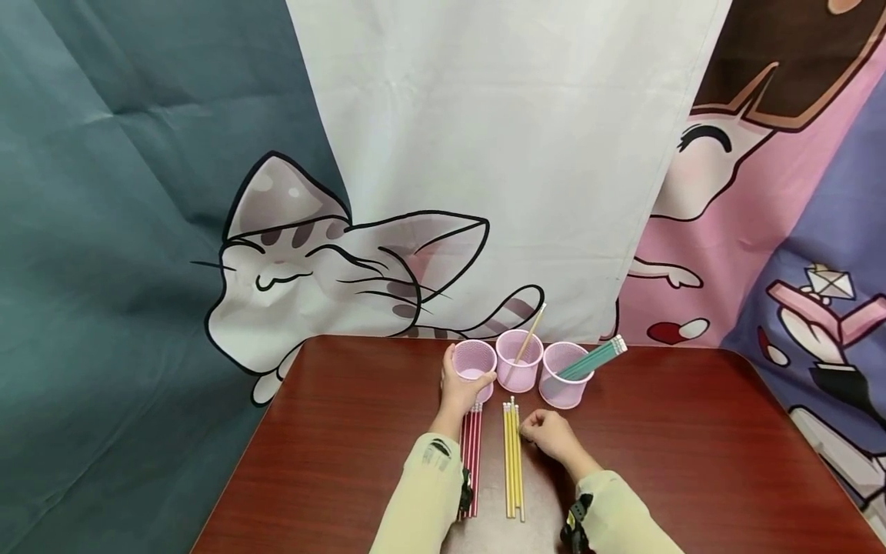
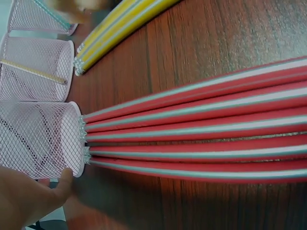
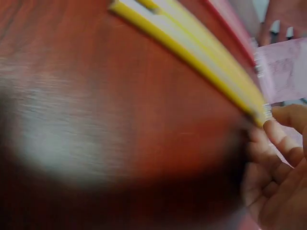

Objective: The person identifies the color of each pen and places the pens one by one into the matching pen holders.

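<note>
Three pink mesh cups stand in a row. My left hand (image 1: 460,392) grips the left cup (image 1: 475,360), its thumb on the rim in the left wrist view. The middle cup (image 1: 511,377) holds one slanted yellow pencil (image 1: 531,332). Several green pencils (image 1: 591,360) lean out of the right cup (image 1: 562,394). Red pencils (image 2: 201,127) lie side by side, ends against the left cup. Beside them lie several yellow pencils (image 1: 512,462). My right hand (image 1: 554,435), fingers curled, pinches at the edge of the yellow bundle near its cup-side ends; blur softens the contact.
The brown wooden table (image 1: 678,438) extends to both sides of the arms. Behind its far edge hangs a printed cloth (image 1: 512,154) with a cartoon cat. A dark band with a device (image 1: 576,523) sits on the right wrist.
</note>
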Available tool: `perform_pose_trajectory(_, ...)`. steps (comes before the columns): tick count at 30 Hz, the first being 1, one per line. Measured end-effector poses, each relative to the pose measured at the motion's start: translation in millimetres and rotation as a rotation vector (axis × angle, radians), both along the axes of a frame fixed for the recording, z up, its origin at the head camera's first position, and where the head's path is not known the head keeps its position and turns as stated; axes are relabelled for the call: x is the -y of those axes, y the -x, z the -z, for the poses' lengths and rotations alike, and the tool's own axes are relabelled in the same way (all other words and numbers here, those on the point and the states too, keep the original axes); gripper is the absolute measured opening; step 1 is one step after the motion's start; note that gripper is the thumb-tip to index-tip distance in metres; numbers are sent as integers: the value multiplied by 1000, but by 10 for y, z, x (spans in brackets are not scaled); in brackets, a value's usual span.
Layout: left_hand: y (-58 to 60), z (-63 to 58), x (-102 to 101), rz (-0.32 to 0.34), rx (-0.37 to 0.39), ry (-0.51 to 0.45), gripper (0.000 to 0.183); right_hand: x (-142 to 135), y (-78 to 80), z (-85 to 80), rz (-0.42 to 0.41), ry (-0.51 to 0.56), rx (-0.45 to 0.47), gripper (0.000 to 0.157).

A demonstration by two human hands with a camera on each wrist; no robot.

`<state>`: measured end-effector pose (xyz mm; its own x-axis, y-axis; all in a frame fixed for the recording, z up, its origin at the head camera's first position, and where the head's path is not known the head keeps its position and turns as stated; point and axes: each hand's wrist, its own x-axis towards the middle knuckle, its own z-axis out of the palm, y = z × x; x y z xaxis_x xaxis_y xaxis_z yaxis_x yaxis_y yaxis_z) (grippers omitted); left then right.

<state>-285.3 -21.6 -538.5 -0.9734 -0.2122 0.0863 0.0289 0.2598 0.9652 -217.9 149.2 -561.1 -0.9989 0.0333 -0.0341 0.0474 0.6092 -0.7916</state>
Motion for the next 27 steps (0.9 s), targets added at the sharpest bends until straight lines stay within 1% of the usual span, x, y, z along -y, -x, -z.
perform_pose_trajectory(2,2,-18,1,0,-12,-4,98,0,-5,57,10,-21,5,15)
perform_pose_trajectory(4,5,-33,11,3,-25,-17,98,7,-2,77,5,-27,0,19)
perform_pose_trajectory(7,8,-44,32,22,-38,-45,101,16,-2,65,-8,-51,-2,22)
perform_pose_trajectory(10,8,-45,42,64,-23,-50,106,10,-16,37,-2,-87,26,23)
perform_pose_trajectory(13,-4,-50,45,84,-29,-16,112,-7,-30,20,-7,-120,37,25)
perform_pose_trajectory(15,-23,-63,48,81,-35,31,116,-16,-36,20,-17,-140,43,26)
perform_pose_trajectory(16,-31,-77,50,76,-41,75,118,-20,-34,22,-23,-151,47,26)
perform_pose_trajectory(19,-40,-127,42,65,-64,249,123,-31,-9,31,-34,-171,54,25)
perform_pose_trajectory(22,-15,-175,5,65,-78,404,125,-38,16,22,-35,-187,60,24)
perform_pose_trajectory(24,13,-193,-25,69,-88,470,122,-37,28,12,-33,-198,61,22)
perform_pose_trajectory(27,45,-208,-56,64,-86,523,115,-32,38,6,-31,-217,65,21)
